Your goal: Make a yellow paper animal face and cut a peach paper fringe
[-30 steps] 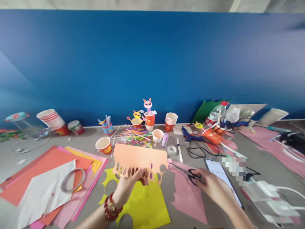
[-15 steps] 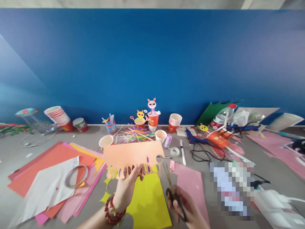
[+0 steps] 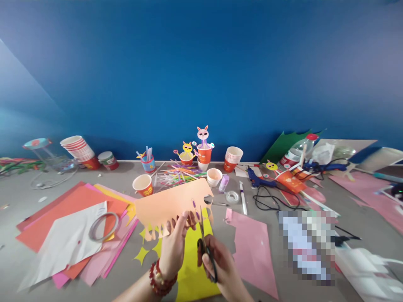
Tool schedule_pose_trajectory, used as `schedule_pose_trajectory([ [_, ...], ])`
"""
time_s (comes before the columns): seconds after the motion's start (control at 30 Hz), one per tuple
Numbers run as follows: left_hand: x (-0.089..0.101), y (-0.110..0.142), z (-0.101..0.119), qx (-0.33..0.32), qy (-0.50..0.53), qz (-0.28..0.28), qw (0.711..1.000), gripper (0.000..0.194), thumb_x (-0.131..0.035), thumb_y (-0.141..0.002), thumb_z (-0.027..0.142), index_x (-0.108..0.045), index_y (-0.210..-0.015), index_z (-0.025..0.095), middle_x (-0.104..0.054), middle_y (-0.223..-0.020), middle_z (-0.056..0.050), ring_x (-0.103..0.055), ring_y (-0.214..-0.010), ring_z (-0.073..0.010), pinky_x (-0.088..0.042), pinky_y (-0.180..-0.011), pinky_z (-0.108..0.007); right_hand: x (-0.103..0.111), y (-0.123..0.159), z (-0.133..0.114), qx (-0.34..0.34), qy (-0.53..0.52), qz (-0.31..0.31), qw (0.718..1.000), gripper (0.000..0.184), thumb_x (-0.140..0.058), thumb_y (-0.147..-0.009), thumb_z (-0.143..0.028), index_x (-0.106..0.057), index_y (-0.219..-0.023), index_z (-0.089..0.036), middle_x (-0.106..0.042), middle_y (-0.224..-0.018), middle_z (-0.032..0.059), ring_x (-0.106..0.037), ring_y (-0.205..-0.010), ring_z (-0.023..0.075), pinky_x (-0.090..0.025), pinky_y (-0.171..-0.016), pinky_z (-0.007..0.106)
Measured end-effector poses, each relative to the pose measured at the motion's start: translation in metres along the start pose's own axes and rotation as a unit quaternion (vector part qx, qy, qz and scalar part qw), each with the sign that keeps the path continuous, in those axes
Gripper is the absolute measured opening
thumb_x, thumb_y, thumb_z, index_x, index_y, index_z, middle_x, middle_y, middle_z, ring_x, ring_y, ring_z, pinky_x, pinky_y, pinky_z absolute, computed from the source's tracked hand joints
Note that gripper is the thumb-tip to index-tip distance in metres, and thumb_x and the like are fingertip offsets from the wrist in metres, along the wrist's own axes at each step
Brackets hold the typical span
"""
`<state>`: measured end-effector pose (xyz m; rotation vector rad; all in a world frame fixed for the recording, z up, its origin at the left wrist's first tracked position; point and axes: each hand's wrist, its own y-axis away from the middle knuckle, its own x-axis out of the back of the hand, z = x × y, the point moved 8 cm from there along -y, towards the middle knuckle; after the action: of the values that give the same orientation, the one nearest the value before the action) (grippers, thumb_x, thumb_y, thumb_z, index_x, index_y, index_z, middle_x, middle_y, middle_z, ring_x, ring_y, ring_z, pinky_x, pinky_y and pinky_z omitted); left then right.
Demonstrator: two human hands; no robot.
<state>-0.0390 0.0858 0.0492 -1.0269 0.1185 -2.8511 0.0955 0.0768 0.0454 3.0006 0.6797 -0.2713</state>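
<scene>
A peach paper sheet point(image 3: 171, 201) with scalloped cut-outs along its lower edge is pinched in my left hand point(image 3: 174, 241), which wears red bead bracelets point(image 3: 162, 279). Small purple ovals point(image 3: 194, 203) show on the sheet beside a round cut-out at its right. My right hand point(image 3: 217, 256) grips black-handled scissors point(image 3: 204, 247), with the blades pointing up at the sheet's lower right edge. Whether the blades touch the paper I cannot tell. Beneath both hands lies a yellow paper sheet point(image 3: 195, 268), with yellow scraps point(image 3: 140, 254) to its left.
Coloured papers point(image 3: 66, 209) and a tape roll point(image 3: 103, 227) lie left; a pink sheet point(image 3: 253, 251) lies right. Further back are straws point(image 3: 176, 174), paper cups point(image 3: 143, 184), a small tape roll point(image 3: 232, 196), a glue gun point(image 3: 260, 179) with its cord, and a bottle point(image 3: 296, 151).
My right hand has brought the scissors left and up to the peach sheet. The sheet has tilted, its right end higher, and my left hand has shifted slightly right.
</scene>
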Motion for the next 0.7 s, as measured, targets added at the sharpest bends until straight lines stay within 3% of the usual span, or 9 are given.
schedule_pose_trajectory([
  [0.17, 0.008, 0.003, -0.001, 0.016, 0.014, 0.076, 0.997, 0.042, -0.038, -0.093, 0.024, -0.050, -0.133, 0.024, -0.070, -0.105, -0.008, -0.061, -0.104, -0.0283, -0.043, -0.098, -0.044, -0.003, -0.003, -0.007, 0.003, -0.009, -0.007, 1.000, 0.045, -0.060, -0.082, -0.064, -0.050, -0.080, -0.020, -0.047, -0.062, -0.0038, -0.035, -0.043, 0.0064, -0.027, -0.040, 0.019],
  [0.37, 0.000, 0.004, -0.006, 0.037, 0.057, 0.072, 0.995, 0.038, -0.038, -0.094, 0.028, -0.057, -0.126, 0.028, -0.071, -0.103, -0.006, -0.062, -0.101, -0.0270, -0.039, -0.103, -0.044, -0.005, -0.004, -0.026, 0.008, 0.013, 0.008, 1.000, 0.047, -0.062, -0.080, -0.065, -0.050, -0.076, -0.020, -0.046, -0.062, -0.0032, -0.040, -0.050, 0.0093, -0.031, -0.047, 0.022],
  [0.53, 0.002, 0.001, 0.001, 0.007, 0.045, 0.061, 0.997, 0.038, -0.038, -0.094, 0.025, -0.059, -0.125, 0.028, -0.071, -0.099, -0.004, -0.063, -0.097, -0.0242, -0.036, -0.107, -0.043, 0.002, -0.005, -0.029, 0.004, 0.068, 0.022, 0.997, 0.047, -0.067, -0.077, -0.063, -0.049, -0.074, -0.019, -0.048, -0.065, -0.0013, -0.044, -0.059, 0.0129, -0.034, -0.054, 0.024],
  [0.7, 0.012, -0.004, 0.008, -0.002, 0.127, 0.112, 0.986, 0.024, -0.049, -0.092, 0.028, -0.070, -0.104, 0.027, -0.072, -0.094, -0.002, -0.065, -0.096, -0.0213, -0.049, -0.094, -0.033, 0.005, -0.007, -0.027, 0.007, 0.079, 0.021, 0.997, 0.047, -0.065, -0.079, -0.063, -0.049, -0.076, -0.019, -0.048, -0.067, -0.0012, -0.045, -0.060, 0.0128, -0.034, -0.055, 0.025],
])
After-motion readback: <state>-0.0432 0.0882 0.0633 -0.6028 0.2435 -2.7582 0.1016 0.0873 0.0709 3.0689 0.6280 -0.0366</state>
